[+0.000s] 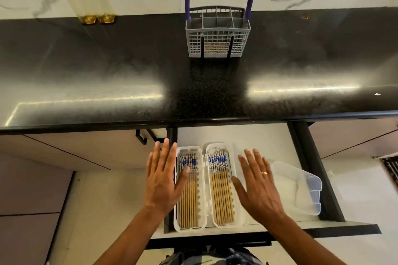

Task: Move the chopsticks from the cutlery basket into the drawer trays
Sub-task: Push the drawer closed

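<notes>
Two long white trays lie side by side in the open drawer [267, 142]. The left tray [202, 189] and the right tray [237, 219] each hold several wooden chopsticks with blue-and-white ends [221, 187]. My left hand [163, 178] is flat and spread over the left tray's left edge, its thumb resting over the chopsticks. My right hand [258, 185] is spread just right of the right tray. Neither hand holds anything. The grey cutlery basket [217, 36] with a purple handle stands on the black counter, and no chopsticks show inside it.
The black counter [107, 84] runs across the view above the drawer, with two amber glass objects [97, 19] at its back left. A clear plastic container [301, 187] lies in the drawer's right part. A black cabinet handle [142, 135] hangs left of the drawer.
</notes>
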Motion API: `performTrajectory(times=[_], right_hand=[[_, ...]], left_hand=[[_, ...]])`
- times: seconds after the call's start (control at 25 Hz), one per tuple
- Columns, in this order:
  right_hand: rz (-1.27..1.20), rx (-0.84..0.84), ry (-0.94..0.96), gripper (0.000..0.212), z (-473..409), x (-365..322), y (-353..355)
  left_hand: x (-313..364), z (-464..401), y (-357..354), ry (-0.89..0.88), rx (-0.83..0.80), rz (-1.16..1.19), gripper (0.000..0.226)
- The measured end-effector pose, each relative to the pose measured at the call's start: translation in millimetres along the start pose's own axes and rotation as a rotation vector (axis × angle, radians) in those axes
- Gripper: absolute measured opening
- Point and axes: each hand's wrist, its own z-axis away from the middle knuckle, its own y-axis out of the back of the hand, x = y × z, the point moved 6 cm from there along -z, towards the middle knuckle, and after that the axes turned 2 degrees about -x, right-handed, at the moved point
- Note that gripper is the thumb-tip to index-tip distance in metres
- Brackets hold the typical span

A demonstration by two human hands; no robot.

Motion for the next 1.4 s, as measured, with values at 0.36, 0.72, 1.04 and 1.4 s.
performTrajectory(times=[0.36,0.72,1.04,1.4], right_hand=[[0.086,-0.026,-0.041,0.073,6,38,24],[0.054,-0.077,-0.012,0.072,59,59,5],[0.108,-0.126,-0.078,0.078,93,104,-4],[0.094,-0.053,-0.033,0.081,50,114,-7]], left_hand=[[32,8,-7,0.01,-0.059,-0.075,0.068],[53,76,-41,0.031,-0.247,-0.165,0.072],[46,110,-62,0.074,-0.356,-0.334,0.081],[44,69,-61,-0.002,-0.248,-0.277,0.079]])
